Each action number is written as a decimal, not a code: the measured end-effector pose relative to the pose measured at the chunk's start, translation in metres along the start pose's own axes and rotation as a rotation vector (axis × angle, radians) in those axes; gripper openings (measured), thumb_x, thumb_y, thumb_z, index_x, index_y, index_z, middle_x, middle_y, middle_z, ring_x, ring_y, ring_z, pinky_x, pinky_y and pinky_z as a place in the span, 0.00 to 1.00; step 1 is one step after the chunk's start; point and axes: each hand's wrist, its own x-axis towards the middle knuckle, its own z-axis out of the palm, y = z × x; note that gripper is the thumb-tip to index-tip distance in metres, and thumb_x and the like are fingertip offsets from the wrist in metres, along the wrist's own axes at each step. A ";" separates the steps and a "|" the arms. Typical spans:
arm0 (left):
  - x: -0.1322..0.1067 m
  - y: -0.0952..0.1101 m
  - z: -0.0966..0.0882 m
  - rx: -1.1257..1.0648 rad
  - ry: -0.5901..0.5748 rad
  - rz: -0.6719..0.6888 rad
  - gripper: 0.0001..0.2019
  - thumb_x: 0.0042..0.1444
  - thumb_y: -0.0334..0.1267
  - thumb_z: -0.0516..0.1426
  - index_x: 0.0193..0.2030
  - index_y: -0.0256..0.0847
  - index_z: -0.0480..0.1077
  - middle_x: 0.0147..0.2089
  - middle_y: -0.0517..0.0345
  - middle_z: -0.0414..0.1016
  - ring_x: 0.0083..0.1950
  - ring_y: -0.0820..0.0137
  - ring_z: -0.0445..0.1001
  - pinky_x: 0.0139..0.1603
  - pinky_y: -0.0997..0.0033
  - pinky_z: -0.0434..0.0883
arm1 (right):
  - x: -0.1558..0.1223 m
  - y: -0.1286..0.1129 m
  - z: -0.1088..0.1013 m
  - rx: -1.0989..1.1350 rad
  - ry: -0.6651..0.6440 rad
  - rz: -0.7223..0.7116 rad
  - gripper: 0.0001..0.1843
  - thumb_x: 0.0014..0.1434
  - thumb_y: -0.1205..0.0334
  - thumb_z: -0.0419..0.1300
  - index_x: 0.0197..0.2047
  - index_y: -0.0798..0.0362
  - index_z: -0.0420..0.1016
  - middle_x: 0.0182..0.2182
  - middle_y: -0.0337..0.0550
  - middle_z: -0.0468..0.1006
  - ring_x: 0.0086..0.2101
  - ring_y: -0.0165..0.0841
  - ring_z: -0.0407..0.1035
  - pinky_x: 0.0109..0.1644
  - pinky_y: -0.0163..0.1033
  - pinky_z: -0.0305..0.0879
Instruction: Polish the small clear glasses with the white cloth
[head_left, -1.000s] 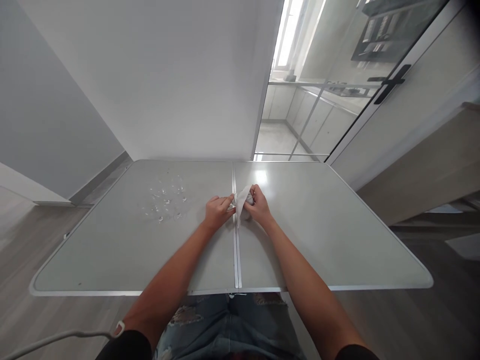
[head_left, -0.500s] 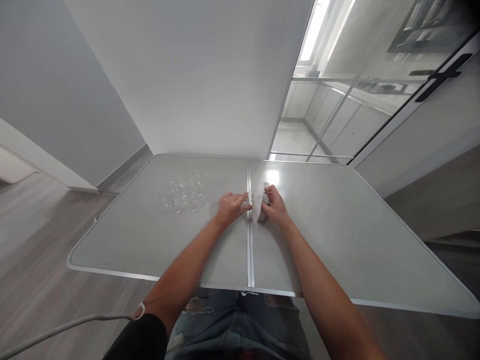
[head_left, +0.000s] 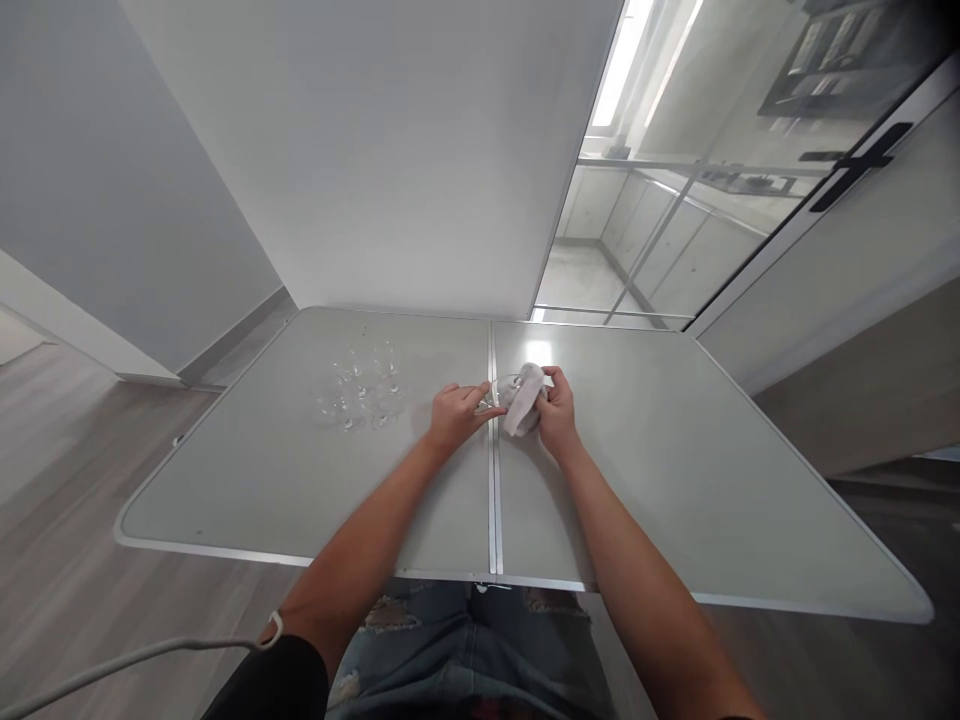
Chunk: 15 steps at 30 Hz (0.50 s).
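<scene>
Over the table's metal seam, my left hand (head_left: pixel 454 416) is closed around the foot end of a clear stemmed glass (head_left: pixel 505 388), which lies sideways with its bowl toward the right. A white cloth (head_left: pixel 527 396) covers much of the bowl. My right hand (head_left: pixel 558 414) grips this cloth against the glass, and part of its fingers is hidden behind the fabric. Left of my hands, several clear stemmed glasses (head_left: pixel 360 385) stand grouped on the table; their outlines are faint.
The pale folding table (head_left: pixel 637 500) has a metal rim and a central seam (head_left: pixel 493 500). A white wall (head_left: pixel 390 160) rises behind it. A glass door (head_left: pixel 645 200) with a black handle is at the back right. A grey cable (head_left: pixel 135 655) runs to my left arm.
The cloth has turned and bunched over the bowl, with its loose flap now swung across the front. My right hand has rotated around the glass, while the left keeps its hold.
</scene>
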 end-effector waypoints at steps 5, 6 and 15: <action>0.004 0.010 -0.004 -0.369 0.122 -0.354 0.23 0.55 0.60 0.63 0.42 0.41 0.79 0.32 0.55 0.81 0.29 0.70 0.77 0.35 0.68 0.70 | 0.006 -0.001 0.002 0.251 0.157 -0.036 0.14 0.57 0.53 0.66 0.44 0.46 0.70 0.39 0.40 0.78 0.40 0.34 0.74 0.42 0.40 0.73; 0.006 0.013 -0.004 -0.501 0.096 -0.427 0.23 0.56 0.60 0.62 0.42 0.40 0.78 0.32 0.56 0.80 0.29 0.70 0.77 0.34 0.69 0.70 | 0.005 0.000 0.006 0.282 0.116 0.002 0.12 0.58 0.52 0.65 0.43 0.46 0.71 0.40 0.40 0.78 0.41 0.35 0.74 0.44 0.41 0.73; 0.014 0.041 -0.002 -1.297 -0.535 -0.718 0.33 0.58 0.69 0.52 0.38 0.34 0.70 0.21 0.62 0.66 0.19 0.78 0.61 0.21 0.77 0.57 | -0.015 -0.012 0.031 0.384 -0.252 0.329 0.27 0.56 0.36 0.59 0.48 0.48 0.76 0.28 0.40 0.79 0.22 0.37 0.70 0.25 0.43 0.70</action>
